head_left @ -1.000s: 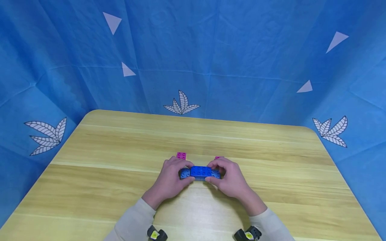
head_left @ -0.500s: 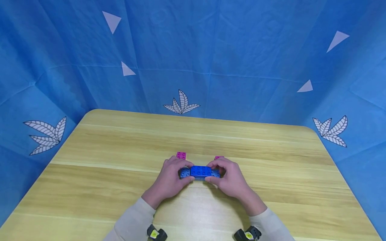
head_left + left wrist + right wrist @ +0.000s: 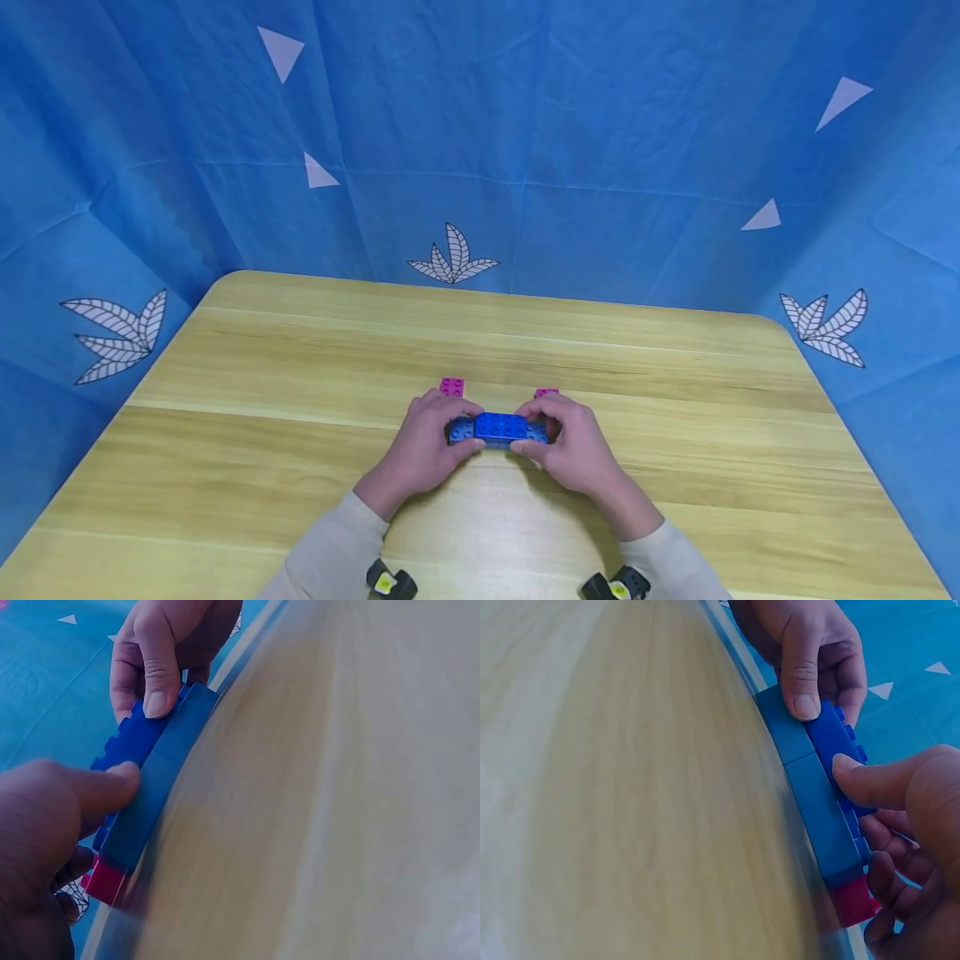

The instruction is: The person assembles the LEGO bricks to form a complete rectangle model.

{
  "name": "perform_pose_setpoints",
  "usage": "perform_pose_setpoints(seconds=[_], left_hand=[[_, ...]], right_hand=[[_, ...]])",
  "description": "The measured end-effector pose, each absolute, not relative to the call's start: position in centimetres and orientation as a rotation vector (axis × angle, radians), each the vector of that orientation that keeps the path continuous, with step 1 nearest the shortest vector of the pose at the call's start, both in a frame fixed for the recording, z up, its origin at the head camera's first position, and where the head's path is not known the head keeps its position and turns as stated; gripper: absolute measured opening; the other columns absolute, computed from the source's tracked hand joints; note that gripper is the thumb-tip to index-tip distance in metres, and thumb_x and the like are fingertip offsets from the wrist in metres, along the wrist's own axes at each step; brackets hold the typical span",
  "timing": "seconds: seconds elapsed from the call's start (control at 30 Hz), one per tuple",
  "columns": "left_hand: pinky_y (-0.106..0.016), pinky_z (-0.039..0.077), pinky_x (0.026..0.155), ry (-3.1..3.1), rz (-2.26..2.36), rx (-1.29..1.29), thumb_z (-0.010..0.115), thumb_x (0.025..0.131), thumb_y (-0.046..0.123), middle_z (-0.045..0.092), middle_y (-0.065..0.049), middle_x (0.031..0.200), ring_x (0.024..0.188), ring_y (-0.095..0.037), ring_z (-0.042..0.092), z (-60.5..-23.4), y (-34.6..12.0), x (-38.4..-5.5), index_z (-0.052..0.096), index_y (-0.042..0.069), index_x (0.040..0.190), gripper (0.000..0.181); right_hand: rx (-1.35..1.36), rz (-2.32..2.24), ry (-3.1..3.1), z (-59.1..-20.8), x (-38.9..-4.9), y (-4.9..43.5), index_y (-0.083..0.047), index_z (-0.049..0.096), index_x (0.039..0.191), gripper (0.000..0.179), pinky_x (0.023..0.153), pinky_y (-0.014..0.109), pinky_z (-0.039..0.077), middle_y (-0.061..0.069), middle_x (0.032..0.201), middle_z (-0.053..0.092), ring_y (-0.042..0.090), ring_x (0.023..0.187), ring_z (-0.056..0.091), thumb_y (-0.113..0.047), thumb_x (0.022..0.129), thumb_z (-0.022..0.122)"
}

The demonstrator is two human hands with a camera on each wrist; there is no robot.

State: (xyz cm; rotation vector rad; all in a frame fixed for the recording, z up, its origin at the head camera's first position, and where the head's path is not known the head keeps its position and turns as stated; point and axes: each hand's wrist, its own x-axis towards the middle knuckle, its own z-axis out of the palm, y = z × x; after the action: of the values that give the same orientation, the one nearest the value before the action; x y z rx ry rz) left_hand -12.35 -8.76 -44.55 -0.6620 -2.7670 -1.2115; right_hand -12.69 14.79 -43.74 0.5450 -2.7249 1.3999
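A dark blue studded toy brick (image 3: pixel 501 427) lies across two lighter blue bricks, the left one (image 3: pixel 461 431) and the right one (image 3: pixel 537 432), set end to end. Their seam shows below the dark brick (image 3: pixel 829 739) in the right wrist view. My left hand (image 3: pixel 427 440) pinches the dark brick's left end, thumb on the near side and fingers behind. At the other end my right hand (image 3: pixel 564 437) grips it the same way. Both hands partly cover the lighter bricks.
Two pink bricks stand just behind the hands, one at left (image 3: pixel 452 387) and one at right (image 3: pixel 547 392), the latter mostly hidden by the right hand. The wooden table (image 3: pixel 480 342) ends at a blue patterned cloth (image 3: pixel 600 167) at the back and sides.
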Motion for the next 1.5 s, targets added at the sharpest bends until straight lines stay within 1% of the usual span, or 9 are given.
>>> perform_pose_setpoints(seconds=[0.33, 0.83, 1.03, 1.13, 1.3, 1.5], left_hand=[[-0.044, 0.038, 0.095, -2.785, -1.177, -0.659, 0.081, 0.086, 0.024, 0.068, 0.002, 0.111, 0.107, -0.019, 0.052, -44.52, -8.84, -12.31, 0.071, 0.015, 0.117, 0.034], [-0.047, 0.037, 0.103, -2.786, -1.134, -0.653, 0.082, 0.085, 0.025, 0.068, 0.0, 0.114, 0.112, -0.024, 0.055, -44.67, -8.64, -12.39, 0.071, 0.014, 0.116, 0.034], [-0.047, 0.037, 0.103, -2.797, -1.155, -0.637, 0.082, 0.085, 0.024, 0.068, -0.002, 0.118, 0.112, -0.024, 0.056, -44.63, -8.6, -12.27, 0.071, 0.014, 0.117, 0.035], [-0.046, 0.038, 0.101, -2.793, -1.157, -0.634, 0.081, 0.086, 0.025, 0.068, -0.001, 0.117, 0.109, -0.022, 0.056, -44.6, -8.62, -12.22, 0.071, 0.015, 0.117, 0.035], [-0.043, 0.042, 0.094, -2.813, -1.135, -0.636, 0.081, 0.086, 0.027, 0.067, 0.002, 0.111, 0.1, -0.017, 0.053, -44.37, -8.74, -12.27, 0.071, 0.016, 0.118, 0.035], [-0.042, 0.042, 0.091, -2.826, -1.144, -0.625, 0.081, 0.086, 0.026, 0.067, 0.003, 0.109, 0.098, -0.017, 0.052, -44.37, -8.77, -12.2, 0.071, 0.017, 0.119, 0.036]], right_hand=[[0.548, 1.353, -2.741, -43.6, -12.59, 14.64, -0.017, 0.074, 0.095, 0.028, 0.058, 0.029, 0.039, -0.002, 0.082, 0.058, 0.016, 0.065, 0.046, -0.012, 0.074, 0.09], [0.565, 1.256, -2.759, -43.65, -12.69, 14.7, -0.016, 0.074, 0.096, 0.029, 0.058, 0.029, 0.04, -0.004, 0.085, 0.06, 0.014, 0.065, 0.046, -0.014, 0.073, 0.091], [0.58, 1.242, -2.746, -43.86, -12.7, 14.78, -0.016, 0.074, 0.096, 0.029, 0.057, 0.029, 0.04, -0.004, 0.084, 0.059, 0.014, 0.064, 0.046, -0.015, 0.072, 0.092], [0.591, 1.238, -2.739, -43.98, -12.73, 14.87, -0.017, 0.074, 0.096, 0.03, 0.058, 0.029, 0.04, -0.005, 0.084, 0.059, 0.013, 0.065, 0.045, -0.015, 0.072, 0.092], [0.613, 1.169, -2.759, -43.71, -12.78, 14.85, -0.016, 0.074, 0.098, 0.031, 0.06, 0.029, 0.042, -0.006, 0.087, 0.061, 0.014, 0.067, 0.047, -0.017, 0.072, 0.092], [0.607, 1.11, -2.807, -43.34, -12.82, 14.86, -0.017, 0.074, 0.098, 0.032, 0.061, 0.03, 0.042, -0.006, 0.086, 0.06, 0.015, 0.068, 0.049, -0.019, 0.072, 0.092]])
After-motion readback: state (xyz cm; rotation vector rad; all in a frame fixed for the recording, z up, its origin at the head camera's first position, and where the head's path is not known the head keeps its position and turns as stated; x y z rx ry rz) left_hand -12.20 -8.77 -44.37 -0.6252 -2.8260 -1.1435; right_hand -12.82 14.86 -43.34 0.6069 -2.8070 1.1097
